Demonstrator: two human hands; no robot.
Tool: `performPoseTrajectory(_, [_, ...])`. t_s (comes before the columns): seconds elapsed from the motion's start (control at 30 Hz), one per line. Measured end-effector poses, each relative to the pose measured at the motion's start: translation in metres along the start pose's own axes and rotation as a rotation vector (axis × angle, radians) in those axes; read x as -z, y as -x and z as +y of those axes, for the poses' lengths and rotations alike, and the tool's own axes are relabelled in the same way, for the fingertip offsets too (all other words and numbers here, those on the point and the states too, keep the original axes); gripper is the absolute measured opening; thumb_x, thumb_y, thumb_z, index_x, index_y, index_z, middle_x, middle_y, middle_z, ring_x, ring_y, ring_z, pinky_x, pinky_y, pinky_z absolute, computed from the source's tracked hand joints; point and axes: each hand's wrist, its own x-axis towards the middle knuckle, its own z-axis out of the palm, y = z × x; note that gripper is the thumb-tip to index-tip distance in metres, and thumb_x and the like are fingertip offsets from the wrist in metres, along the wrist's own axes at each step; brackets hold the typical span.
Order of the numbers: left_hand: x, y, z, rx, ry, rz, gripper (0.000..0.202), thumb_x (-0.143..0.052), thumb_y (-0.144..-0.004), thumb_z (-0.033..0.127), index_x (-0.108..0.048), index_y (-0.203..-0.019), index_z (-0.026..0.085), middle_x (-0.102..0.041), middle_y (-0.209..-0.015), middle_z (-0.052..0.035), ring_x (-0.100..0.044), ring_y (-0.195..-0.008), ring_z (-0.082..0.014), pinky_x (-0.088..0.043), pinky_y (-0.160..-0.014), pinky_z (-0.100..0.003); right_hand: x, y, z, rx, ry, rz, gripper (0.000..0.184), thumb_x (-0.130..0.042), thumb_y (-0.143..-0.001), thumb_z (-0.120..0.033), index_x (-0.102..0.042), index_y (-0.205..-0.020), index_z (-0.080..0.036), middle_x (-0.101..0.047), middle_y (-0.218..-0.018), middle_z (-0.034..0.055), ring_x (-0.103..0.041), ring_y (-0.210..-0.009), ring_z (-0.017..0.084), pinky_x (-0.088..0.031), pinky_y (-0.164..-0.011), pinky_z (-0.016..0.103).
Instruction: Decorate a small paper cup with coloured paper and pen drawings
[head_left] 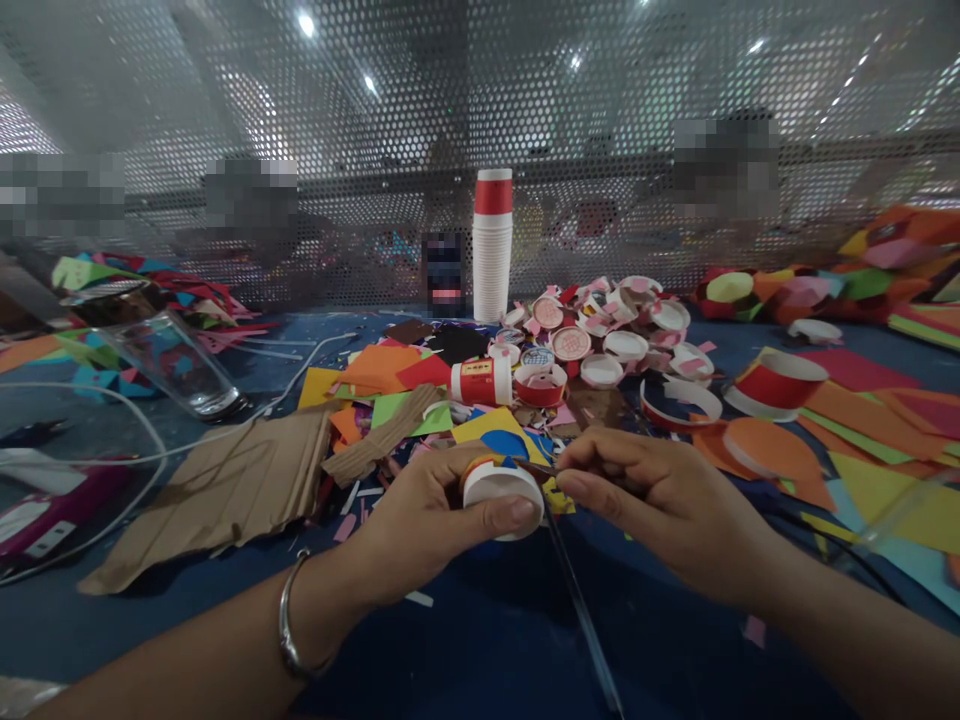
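Observation:
My left hand [427, 520] is closed round a short white paper cup piece [501, 492] with a red and orange rim, thumb lying across its front. My right hand [660, 500] is closed in a pinch on a thin dark tool [581, 600], probably scissors or tweezers, whose tip touches the cup's rim. The tool's long shaft runs down toward me. Both hands hover over the blue table [480, 640], just in front of a heap of coloured paper scraps [420, 395].
A tall stack of white paper cups [492, 250] with a red top stands at the back centre. A pile of cut cup rims and bottoms [607, 335] lies to its right. Brown cardboard [225, 490], a clear glass [176, 365] and white cables [112, 470] sit left. Coloured paper sheets [862, 420] lie right.

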Motion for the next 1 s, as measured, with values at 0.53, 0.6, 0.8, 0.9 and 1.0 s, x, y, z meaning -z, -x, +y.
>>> performPoseTrajectory(0.53, [0.0025, -0.0008, -0.0025, -0.009, -0.026, -0.016, 0.011, -0.080, -0.089, 0.027, -0.075, -0.088, 0.018, -0.061, -0.080, 0.0025, -0.049, -0.070, -0.0087, -0.037, -0.063, -0.022, 0.0017, -0.0004, -0.0001, 0.004, 0.047, -0.002, 0.029, -0.058, -0.103, -0.048, -0.066, -0.093, -0.022, -0.060, -0.067, -0.0041, -0.046, -0.056, 0.010, -0.034, -0.051, 0.024])
performPoseTrajectory(0.6, [0.0033, -0.0004, -0.0022, -0.045, -0.085, -0.037, 0.011, -0.080, -0.089, 0.028, -0.075, -0.087, 0.018, -0.061, -0.080, 0.0026, -0.049, -0.072, -0.0091, -0.038, -0.066, -0.023, 0.0013, -0.0009, -0.0009, -0.003, 0.053, -0.004, 0.029, -0.058, -0.103, -0.048, -0.067, -0.093, -0.022, -0.060, -0.068, -0.0036, -0.048, -0.057, 0.010, -0.035, -0.051, 0.024])
performPoseTrajectory(0.8, [0.0042, 0.0013, -0.0055, 0.019, -0.198, -0.043, 0.027, -0.079, -0.089, 0.041, -0.071, -0.083, 0.015, -0.057, -0.081, 0.0012, -0.049, -0.074, -0.0118, -0.037, -0.068, -0.026, -0.0005, 0.0002, -0.0017, 0.013, 0.071, -0.002, 0.031, -0.058, -0.103, -0.049, -0.066, -0.090, -0.022, -0.059, -0.066, -0.0039, -0.047, -0.056, 0.010, -0.035, -0.050, 0.024])
performPoseTrajectory(0.9, [0.0036, 0.0020, -0.0055, 0.024, -0.195, -0.051, 0.029, -0.079, -0.089, 0.043, -0.071, -0.083, 0.016, -0.057, -0.083, -0.0001, -0.049, -0.076, -0.0130, -0.038, -0.069, -0.026, -0.0007, 0.0016, -0.0019, 0.023, 0.098, -0.001, 0.030, -0.058, -0.103, -0.048, -0.066, -0.089, -0.022, -0.059, -0.066, -0.0038, -0.047, -0.055, 0.011, -0.034, -0.050, 0.024])
performPoseTrajectory(1.0, [0.0031, 0.0020, -0.0046, 0.023, -0.178, -0.051, 0.028, -0.079, -0.089, 0.041, -0.069, -0.082, 0.016, -0.057, -0.082, 0.0000, -0.049, -0.074, -0.0126, -0.038, -0.068, -0.026, -0.0009, 0.0019, -0.0020, 0.034, 0.110, 0.002, 0.029, -0.058, -0.103, -0.047, -0.066, -0.089, -0.022, -0.058, -0.065, -0.0038, -0.046, -0.054, 0.011, -0.033, -0.049, 0.024])
